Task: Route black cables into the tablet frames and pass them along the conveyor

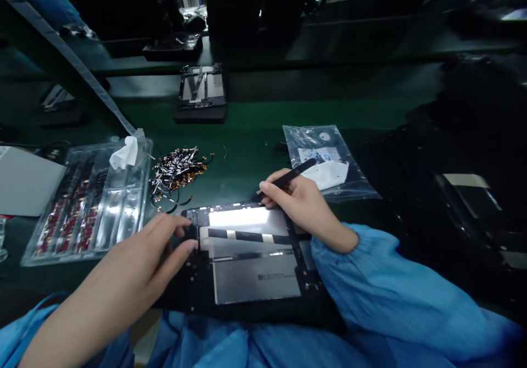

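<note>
An opened tablet lies flat in front of me, its silvery inner plates and a dark ribbon cable showing. My left hand has its thumb and fingers closed on the tablet's upper left edge. Black tweezers are pinched in my right hand, which is over the tablet's top right edge. The tips of the tweezers point down and left to that edge; whether they grip a part is too small to tell. Beyond the tablet is a heap of small flex cables.
At left, a clear compartment tray holds red and dark parts, beside a white box. A clear plastic bag lies right of centre. Another opened device sits farther back. Stacked dark devices fill the right side.
</note>
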